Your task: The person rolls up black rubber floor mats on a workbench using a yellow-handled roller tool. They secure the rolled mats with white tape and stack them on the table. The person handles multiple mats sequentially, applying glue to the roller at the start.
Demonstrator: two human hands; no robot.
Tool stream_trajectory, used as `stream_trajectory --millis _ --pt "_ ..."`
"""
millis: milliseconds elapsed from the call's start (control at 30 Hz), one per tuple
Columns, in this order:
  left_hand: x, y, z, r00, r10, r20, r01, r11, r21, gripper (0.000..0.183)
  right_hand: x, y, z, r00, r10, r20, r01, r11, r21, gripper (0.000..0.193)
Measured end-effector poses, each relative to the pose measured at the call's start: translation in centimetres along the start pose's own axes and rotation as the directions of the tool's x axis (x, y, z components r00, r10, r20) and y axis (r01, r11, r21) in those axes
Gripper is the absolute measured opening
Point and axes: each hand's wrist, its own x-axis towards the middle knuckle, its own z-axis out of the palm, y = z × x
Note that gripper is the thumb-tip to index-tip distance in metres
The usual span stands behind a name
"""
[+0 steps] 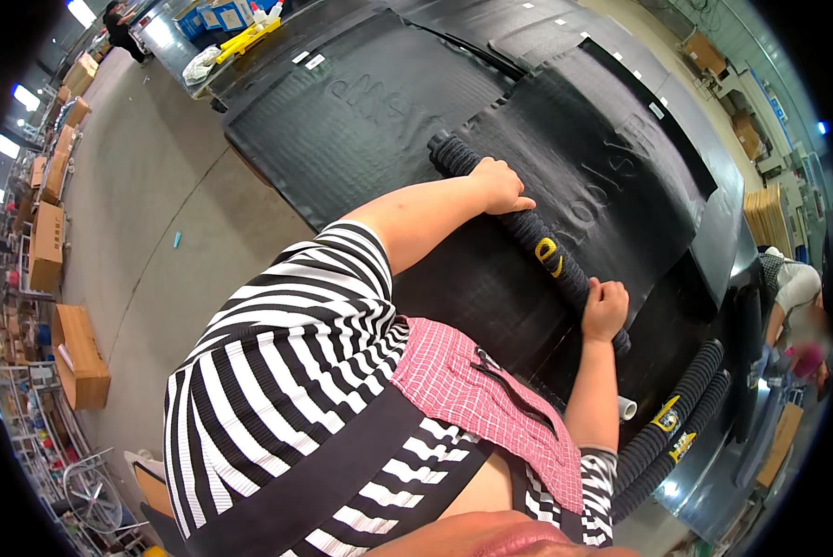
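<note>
A long black ribbed roll [569,278] with a yellow marking lies slantwise in front of me across black sheeting. My left hand [502,187] is closed over its upper part, with the thumb stretched along the roll. Near the lower end, my right hand [606,309] grips it in a fist. Beyond the roll, a large black sheet [611,139] with raised letter-like outlines spreads over the table. Another black sheet [342,121] lies to its left, partly overlapped.
Two similar black ribbed rolls [676,408] with yellow markings lie at the lower right, near a white tube end [627,408]. A yellow tool-like object [249,39] sits at the far left table end. Cardboard boxes [47,246] line the left side. A person [792,288] bends at right.
</note>
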Motion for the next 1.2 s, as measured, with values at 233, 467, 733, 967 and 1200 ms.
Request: stream_trajectory --millis 233,467,733,967,1200 --pt "3.4 -0.8 1.7 0.839 0.144 -0.525 -0.202 0.978 -0.055 0.037 0.6 0.3 1.0 0.967 0.088 0.24 -0.052 0.987 -0.151 0.05" --pt "3.9 1.8 0.6 0.926 0.164 -0.341 -0.157 0.986 0.049 0.055 6.4 4.4 1.6 0.824 0.302 0.48 -0.359 0.933 0.029 0.037" --pt "11.3 1.5 -1.7 0.96 0.086 -0.265 -0.114 0.989 -0.095 0.047 5.1 -1.3 3.7 0.999 -0.009 0.048 0.016 0.988 -0.154 0.063" --pt "8.9 2.3 1.3 0.627 0.398 -0.67 -0.394 0.904 0.167 0.071 13.5 4.3 3.1 0.809 0.23 0.541 -0.236 0.97 -0.059 0.058" --pt "14.7 2.5 -2.6 0.978 0.209 -0.009 -0.207 0.974 0.094 0.085 13.5 3.5 4.3 0.966 -0.089 0.243 0.113 0.99 -0.086 0.063"
